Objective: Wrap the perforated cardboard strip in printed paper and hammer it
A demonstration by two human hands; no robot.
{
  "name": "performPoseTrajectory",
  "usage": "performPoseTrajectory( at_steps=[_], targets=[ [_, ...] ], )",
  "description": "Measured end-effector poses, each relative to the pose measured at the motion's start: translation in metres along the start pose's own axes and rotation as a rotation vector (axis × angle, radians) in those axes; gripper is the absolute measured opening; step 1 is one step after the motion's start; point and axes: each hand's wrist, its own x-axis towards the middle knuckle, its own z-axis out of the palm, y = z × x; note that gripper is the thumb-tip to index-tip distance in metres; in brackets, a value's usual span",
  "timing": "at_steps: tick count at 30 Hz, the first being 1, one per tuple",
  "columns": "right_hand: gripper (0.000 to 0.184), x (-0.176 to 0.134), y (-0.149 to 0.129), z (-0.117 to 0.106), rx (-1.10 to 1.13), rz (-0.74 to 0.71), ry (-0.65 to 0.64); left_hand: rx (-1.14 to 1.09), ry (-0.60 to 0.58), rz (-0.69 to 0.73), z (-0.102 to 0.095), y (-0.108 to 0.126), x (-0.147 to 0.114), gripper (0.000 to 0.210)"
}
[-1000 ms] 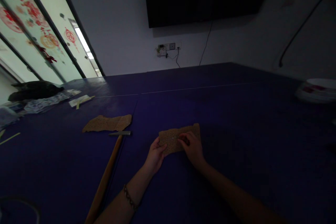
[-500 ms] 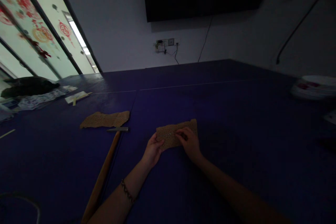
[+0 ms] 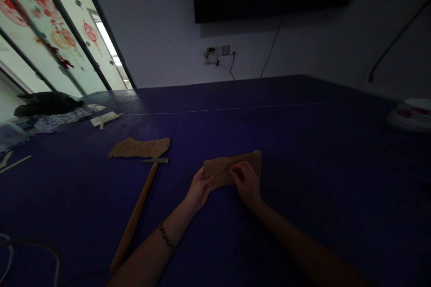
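My left hand (image 3: 198, 189) grips the left edge of a rough brown sheet (image 3: 219, 170), thumb on top and fingers behind. The sheet has an uneven outline and a speckled face; its material is hard to tell in the dim light. Over its right half, my right hand (image 3: 249, 187) has thumb and forefinger pinched close to the surface. Whatever is in that pinch is too small to make out. Left of my hands lies a hammer (image 3: 136, 215) with a long wooden handle and narrow metal head. Just beyond its head rests another brown sheet (image 3: 139, 147).
A dark blue table (image 3: 208, 125) spreads under everything. At its far left are a dark bundle (image 3: 49, 103), a white packet (image 3: 105, 119) and yellowish strips (image 3: 15, 164). A cable (image 3: 43, 247) curves at lower left. Something round and pale (image 3: 412, 114) stands at right.
The whole view has shifted slightly, moving things rightward in the picture. My right hand stays pinched over the brown sheet, and my left hand keeps its hold.
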Motion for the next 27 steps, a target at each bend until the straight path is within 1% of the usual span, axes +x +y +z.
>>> performPoseTrajectory(
  at_steps=[3,7,9,11,14,16,18,22,27],
  targets=[
    [0.004,-0.005,-0.008,0.000,-0.027,-0.117,0.014,-0.006,0.001,0.001,0.001,0.000,-0.001,0.044],
    [0.009,-0.012,-0.013,-0.001,-0.063,-0.274,0.089,-0.019,-0.003,-0.004,0.002,-0.002,0.001,0.043],
    [0.010,-0.015,-0.013,0.001,-0.022,-0.315,0.104,-0.029,0.020,0.000,0.001,-0.003,0.002,0.042],
    [0.010,-0.017,-0.010,0.003,0.069,-0.276,0.069,-0.034,0.033,0.004,0.000,-0.005,0.004,0.041],
    [0.006,-0.018,-0.006,0.007,0.139,-0.097,0.020,-0.042,0.005,0.002,-0.002,-0.006,0.005,0.042],
    [0.005,-0.015,-0.003,0.008,0.099,0.016,0.058,-0.046,0.000,-0.005,-0.002,-0.005,0.005,0.042],
    [0.010,-0.012,-0.002,0.007,0.041,0.088,0.092,-0.038,0.011,-0.018,-0.001,-0.005,0.005,0.040],
    [0.017,-0.004,-0.005,0.002,-0.076,0.161,0.031,-0.016,0.014,-0.028,0.001,-0.004,0.003,0.039],
    [0.020,0.001,-0.007,-0.001,-0.108,0.169,-0.023,0.000,0.011,-0.043,0.002,-0.002,0.002,0.040]
  ],
)
